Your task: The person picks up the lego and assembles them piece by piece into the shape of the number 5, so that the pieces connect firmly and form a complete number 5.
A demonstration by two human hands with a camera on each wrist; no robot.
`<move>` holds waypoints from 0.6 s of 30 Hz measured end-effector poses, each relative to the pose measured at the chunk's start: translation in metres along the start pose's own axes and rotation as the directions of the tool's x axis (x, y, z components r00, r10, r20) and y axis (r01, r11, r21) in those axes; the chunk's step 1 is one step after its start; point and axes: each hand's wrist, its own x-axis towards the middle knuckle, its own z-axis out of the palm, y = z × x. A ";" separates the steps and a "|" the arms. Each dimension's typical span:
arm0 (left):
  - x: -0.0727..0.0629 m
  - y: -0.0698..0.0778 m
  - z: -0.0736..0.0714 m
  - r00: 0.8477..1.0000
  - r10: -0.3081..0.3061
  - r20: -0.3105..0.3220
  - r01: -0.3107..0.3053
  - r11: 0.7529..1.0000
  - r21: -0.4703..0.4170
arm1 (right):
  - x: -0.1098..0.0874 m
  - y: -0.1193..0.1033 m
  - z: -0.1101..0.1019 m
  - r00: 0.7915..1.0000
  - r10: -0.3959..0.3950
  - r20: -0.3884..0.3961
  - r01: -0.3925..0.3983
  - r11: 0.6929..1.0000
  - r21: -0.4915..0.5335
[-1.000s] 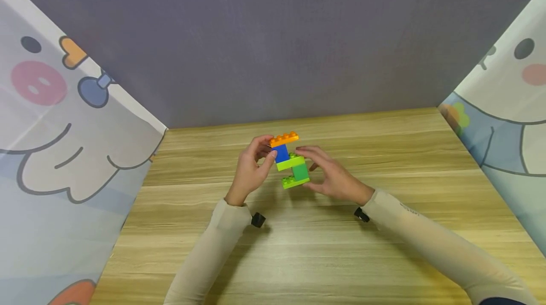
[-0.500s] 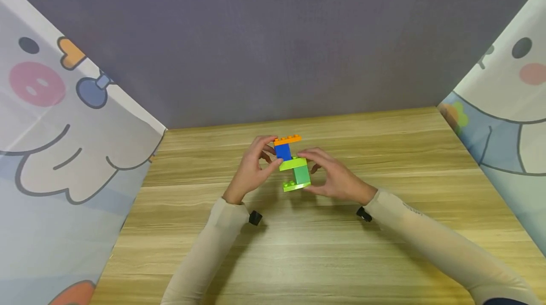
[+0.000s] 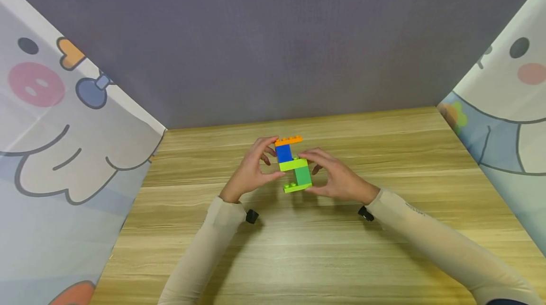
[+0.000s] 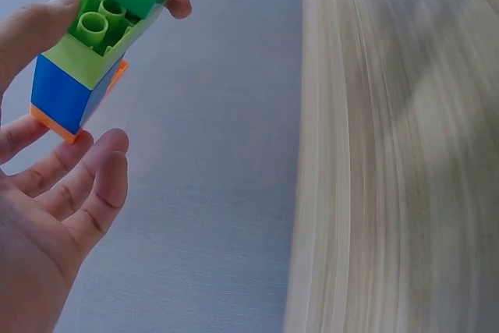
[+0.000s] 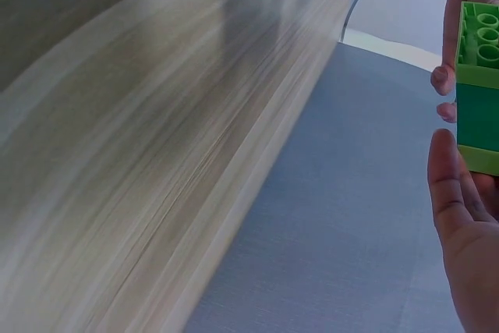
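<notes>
Both hands hold a zigzag stack of toy building bricks above the table. From the top it runs orange brick (image 3: 288,140), blue brick (image 3: 284,153), lime brick (image 3: 293,164), green brick (image 3: 303,175) and a second lime brick (image 3: 297,187). My left hand (image 3: 251,170) spans the stack's upper left, index finger at the orange brick and thumb at the underside of the upper lime brick. On the other side, my right hand (image 3: 339,180) pinches the lower part, index fingertip on the upper lime brick and thumb at the bottom one. Hollow tubes show under the upper lime brick (image 4: 82,56) in the left wrist view.
The wood-grain table (image 3: 298,257) spreads around both forearms. A grey panel (image 3: 294,49) rises behind its back edge. Cartoon-printed panels stand at the left (image 3: 85,153) and right (image 3: 512,153). Small black devices (image 3: 252,216) sit at the wrists.
The stack has shifted slightly right and toward the person. My left thumb has slid from the blue brick down to the upper lime brick's underside. The right hand keeps its grip.
</notes>
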 end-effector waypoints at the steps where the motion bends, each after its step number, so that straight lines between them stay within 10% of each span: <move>1: 0.000 0.000 0.000 1.000 -0.006 0.004 0.006 1.000 -0.001 | 0.000 0.000 0.000 1.000 0.001 0.001 -0.001 1.000 -0.004; 18: 0.000 -0.008 0.005 0.995 -0.095 0.042 0.090 0.990 0.112 | 0.000 0.005 0.001 0.997 0.062 0.052 -0.057 0.995 -0.085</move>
